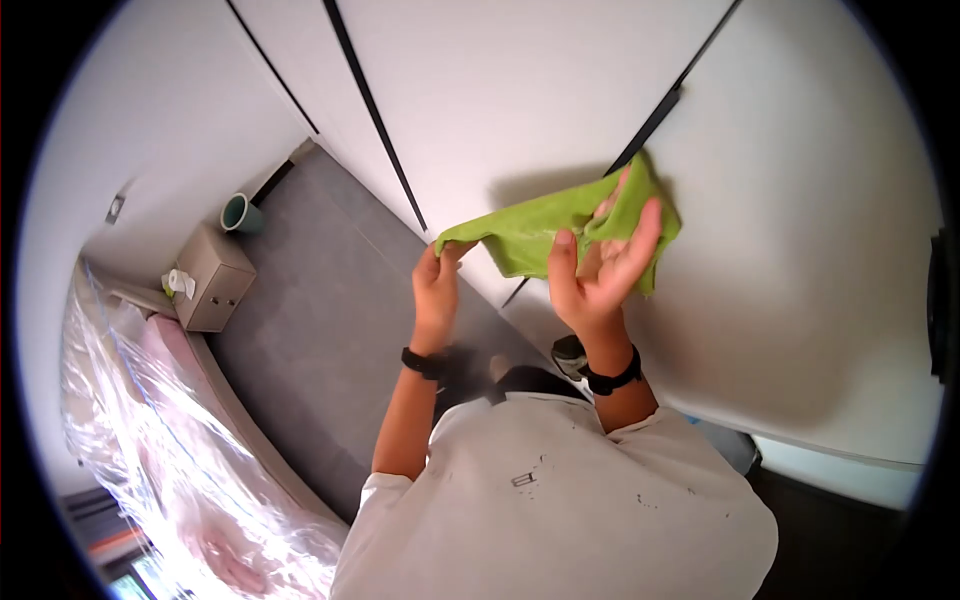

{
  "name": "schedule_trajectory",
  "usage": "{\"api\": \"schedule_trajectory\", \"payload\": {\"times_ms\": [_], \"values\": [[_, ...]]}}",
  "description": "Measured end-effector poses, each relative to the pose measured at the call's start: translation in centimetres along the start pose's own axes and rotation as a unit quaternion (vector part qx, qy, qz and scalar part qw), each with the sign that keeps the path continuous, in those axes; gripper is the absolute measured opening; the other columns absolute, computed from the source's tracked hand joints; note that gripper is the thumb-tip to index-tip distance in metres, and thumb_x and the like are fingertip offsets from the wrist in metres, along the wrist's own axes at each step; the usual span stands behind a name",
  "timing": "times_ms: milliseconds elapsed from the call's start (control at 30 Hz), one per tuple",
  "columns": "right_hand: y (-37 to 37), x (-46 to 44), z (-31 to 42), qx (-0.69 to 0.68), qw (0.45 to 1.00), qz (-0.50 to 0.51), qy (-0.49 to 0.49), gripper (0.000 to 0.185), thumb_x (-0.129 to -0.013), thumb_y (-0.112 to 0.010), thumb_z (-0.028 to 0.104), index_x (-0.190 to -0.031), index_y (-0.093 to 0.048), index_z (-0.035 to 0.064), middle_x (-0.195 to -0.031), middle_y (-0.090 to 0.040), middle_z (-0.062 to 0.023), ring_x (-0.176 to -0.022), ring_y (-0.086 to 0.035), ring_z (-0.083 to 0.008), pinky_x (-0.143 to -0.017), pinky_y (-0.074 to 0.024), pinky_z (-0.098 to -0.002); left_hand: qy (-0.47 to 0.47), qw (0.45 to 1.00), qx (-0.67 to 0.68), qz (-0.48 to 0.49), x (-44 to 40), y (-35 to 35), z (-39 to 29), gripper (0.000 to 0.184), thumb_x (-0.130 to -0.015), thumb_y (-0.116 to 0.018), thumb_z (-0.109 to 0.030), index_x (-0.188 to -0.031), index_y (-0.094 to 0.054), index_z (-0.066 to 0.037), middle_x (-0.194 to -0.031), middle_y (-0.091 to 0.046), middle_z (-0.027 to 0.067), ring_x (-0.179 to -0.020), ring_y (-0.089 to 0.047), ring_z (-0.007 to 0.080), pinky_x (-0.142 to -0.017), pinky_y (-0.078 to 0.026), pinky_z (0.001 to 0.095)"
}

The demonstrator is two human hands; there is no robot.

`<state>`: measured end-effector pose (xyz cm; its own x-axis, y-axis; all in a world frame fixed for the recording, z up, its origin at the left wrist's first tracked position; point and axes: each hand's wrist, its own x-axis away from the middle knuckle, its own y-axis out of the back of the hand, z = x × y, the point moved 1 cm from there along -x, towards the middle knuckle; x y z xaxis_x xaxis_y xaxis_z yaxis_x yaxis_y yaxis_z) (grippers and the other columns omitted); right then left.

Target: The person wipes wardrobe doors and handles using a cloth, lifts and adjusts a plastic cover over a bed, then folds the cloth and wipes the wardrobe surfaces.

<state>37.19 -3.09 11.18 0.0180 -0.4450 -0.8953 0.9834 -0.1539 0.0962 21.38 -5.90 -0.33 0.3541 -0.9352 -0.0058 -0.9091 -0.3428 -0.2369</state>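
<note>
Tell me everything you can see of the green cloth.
The green cloth is bright lime, thin and soft-looking, with folds and an uneven lower edge. It is stretched between both hands in front of the white panels. The left hand pinches its narrow end; the wider, bunched end lies around fingers of the right hand. Whether it touches the panels, or is damp, I can't tell.

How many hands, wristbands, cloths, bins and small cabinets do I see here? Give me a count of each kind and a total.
Hands: 2 (left hand, right hand)
Black wristbands: 2 (left wristband, right wristband)
Green cloth: 1
Teal bin: 1
Small cabinet: 1
Total: 7
</note>
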Motion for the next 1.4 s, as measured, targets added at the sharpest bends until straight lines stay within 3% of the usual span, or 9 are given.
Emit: {"api": "schedule_trajectory", "payload": {"times_ms": [167,267,300,533,767,933,1067,1267,1400], "values": [[1.2,14.8,-4.0,0.159,0.975,0.015,-0.154,0.049,-0.082,-0.058,-0.004,-0.127,-0.040,-0.0075,-0.101,-0.060,-0.0195,-0.092,-0.061,-0.0248,-0.083,-0.0480,-0.0332,0.126,0.976,-0.168,0.065,-0.5,8.3,8.0,0.027,-0.098,-0.044,-0.024,-0.111,-0.060,-0.005,-0.104,-0.068,0.0042,-0.101,-0.062,0.0123,-0.079,-0.042,0.0258],[1.9,22.6,-6.0,0.203,0.919,0.139,-0.309,0.061,-0.084,-0.051,-0.008,-0.139,-0.026,-0.0008,-0.120,-0.056,-0.0178,-0.103,-0.060,-0.0228,-0.086,-0.0469,-0.0317,0.197,0.967,-0.124,0.102,0.3,11.1,8.4,0.028,-0.097,-0.046,-0.022,-0.106,-0.061,-0.001,-0.096,-0.070,0.0044,-0.083,-0.058,0.0092,-0.075,-0.044,0.0246],[1.1,24.1,-5.7,0.130,0.879,0.109,-0.446,0.059,-0.086,-0.050,-0.006,-0.139,-0.025,-0.0007,-0.122,-0.055,-0.0165,-0.112,-0.056,-0.0228,-0.091,-0.0443,-0.0294,0.212,0.964,-0.120,0.107,0.5,12.3,8.8,0.028,-0.097,-0.046,-0.022,-0.106,-0.061,-0.001,-0.096,-0.070,0.0044,-0.083,-0.058,0.0092,-0.075,-0.044,0.0246],[-3.1,29.2,-7.4,0.087,0.785,-0.104,-0.604,0.051,-0.090,-0.050,-0.003,-0.137,-0.029,-0.0011,-0.121,-0.056,-0.0133,-0.114,-0.054,-0.0196,-0.090,-0.0429,-0.0250,0.179,0.937,-0.158,0.256,-3.4,18.2,8.7,0.023,-0.097,-0.044,-0.013,-0.108,-0.059,0.001,-0.090,-0.069,0.0040,-0.075,-0.054,0.0078,-0.075,-0.043,0.0208],[-2.5,11.0,0.1,0.271,0.878,-0.295,-0.262,0.040,-0.091,-0.051,0.001,-0.128,-0.036,-0.0010,-0.113,-0.059,-0.0168,-0.102,-0.059,-0.0197,-0.088,-0.0497,-0.0317,0.105,0.953,-0.070,0.275,-9.4,16.4,1.8,0.024,-0.096,-0.046,-0.012,-0.114,-0.058,-0.002,-0.086,-0.066,0.0005,-0.085,-0.054,0.0080,-0.078,-0.042,0.0211],[-6.2,-3.8,1.8,0.316,0.922,-0.219,0.050,0.054,-0.089,-0.055,0.009,-0.134,-0.026,-0.0007,-0.127,-0.046,-0.0264,-0.115,-0.051,-0.0313,-0.099,-0.0414,-0.0433,0.128,0.846,0.093,0.509,-13.0,13.1,-6.1,0.026,-0.098,-0.043,-0.017,-0.114,-0.055,-0.001,-0.101,-0.067,0.0076,-0.094,-0.058,0.0119,-0.087,-0.042,0.0247],[-11.5,-11.1,-2.7,0.389,0.915,-0.055,0.090,0.068,-0.085,-0.061,0.010,-0.139,-0.023,-0.0041,-0.130,-0.045,-0.0241,-0.119,-0.047,-0.0305,-0.100,-0.0382,-0.0396,0.149,0.866,0.098,0.466,-15.3,12.3,-7.0,0.034,-0.099,-0.043,-0.031,-0.115,-0.055,-0.003,-0.102,-0.067,0.0099,-0.096,-0.061,0.0158,-0.082,-0.044,0.0271],[-22.5,-19.0,-5.0,0.107,0.987,-0.085,0.088,0.066,-0.080,-0.063,0.005,-0.137,-0.030,-0.0066,-0.126,-0.049,-0.0207,-0.107,-0.055,-0.0291,-0.091,-0.0449,-0.0359,0.139,0.892,0.115,0.415,-20.3,15.3,-9.5,0.043,-0.098,-0.043,-0.035,-0.120,-0.053,0.000,-0.107,-0.065,0.0109,-0.101,-0.058,0.0154,-0.088,-0.042,0.0298],[-26.6,-18.3,-8.1,0.232,0.967,-0.071,0.080,0.069,-0.079,-0.064,0.004,-0.137,-0.028,-0.0079,-0.120,-0.054,-0.0213,-0.099,-0.058,-0.0253,-0.087,-0.0467,-0.0368,0.113,0.896,0.028,0.428,-23.7,18.1,-9.4,0.036,-0.099,-0.043,-0.027,-0.123,-0.053,-0.002,-0.107,-0.065,0.0080,-0.102,-0.058,0.0149,-0.086,-0.043,0.0280]]}}
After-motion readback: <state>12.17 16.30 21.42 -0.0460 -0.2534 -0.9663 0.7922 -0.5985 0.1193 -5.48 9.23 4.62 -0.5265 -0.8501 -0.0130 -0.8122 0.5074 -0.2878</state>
